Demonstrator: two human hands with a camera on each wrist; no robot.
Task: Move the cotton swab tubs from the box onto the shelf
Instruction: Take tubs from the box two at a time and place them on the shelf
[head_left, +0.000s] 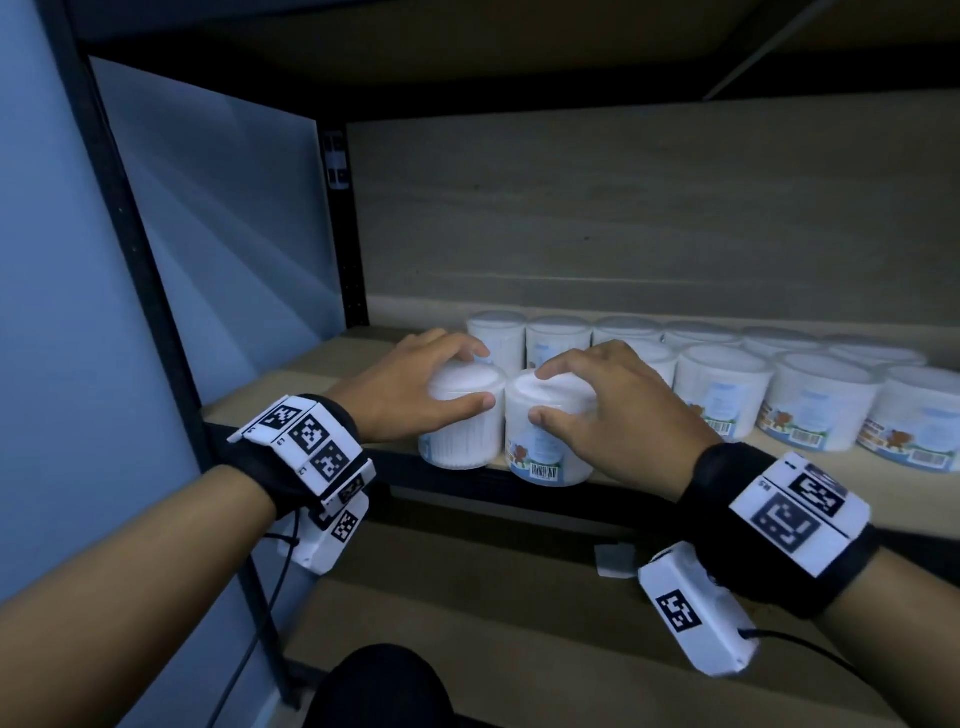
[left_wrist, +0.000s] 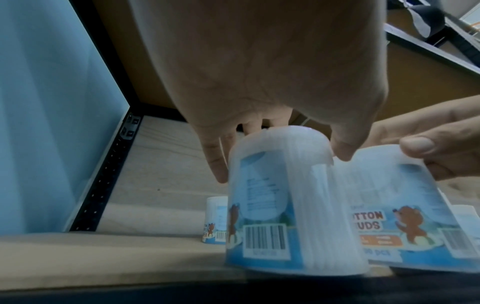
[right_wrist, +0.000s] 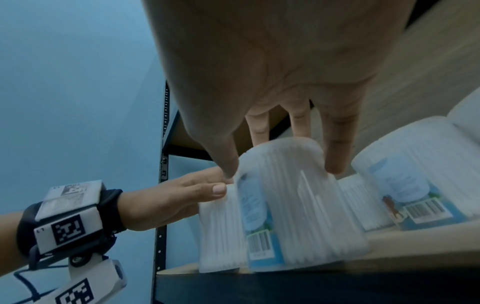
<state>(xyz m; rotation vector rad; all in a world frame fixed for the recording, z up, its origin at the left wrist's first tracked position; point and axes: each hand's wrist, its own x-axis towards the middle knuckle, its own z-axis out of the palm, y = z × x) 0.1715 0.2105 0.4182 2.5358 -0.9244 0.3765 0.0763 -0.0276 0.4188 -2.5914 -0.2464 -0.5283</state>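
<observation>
Two clear cotton swab tubs with blue bear labels stand side by side at the front edge of the wooden shelf (head_left: 291, 384). My left hand (head_left: 415, 384) grips the left tub (head_left: 460, 431) from above, thumb in front and fingers behind its lid. In the left wrist view that left tub (left_wrist: 280, 205) fills the middle under the left hand (left_wrist: 272, 82). My right hand (head_left: 597, 410) grips the right tub (head_left: 545, 441) the same way. The right wrist view shows the right hand (right_wrist: 285, 82) over the right tub (right_wrist: 298, 205). The box is out of view.
Several more tubs (head_left: 722, 400) stand in two rows behind and to the right along the shelf. A black metal upright (head_left: 140, 260) and a pale blue wall (head_left: 52, 260) bound the left side. The lower shelf board (head_left: 519, 623) lies beneath.
</observation>
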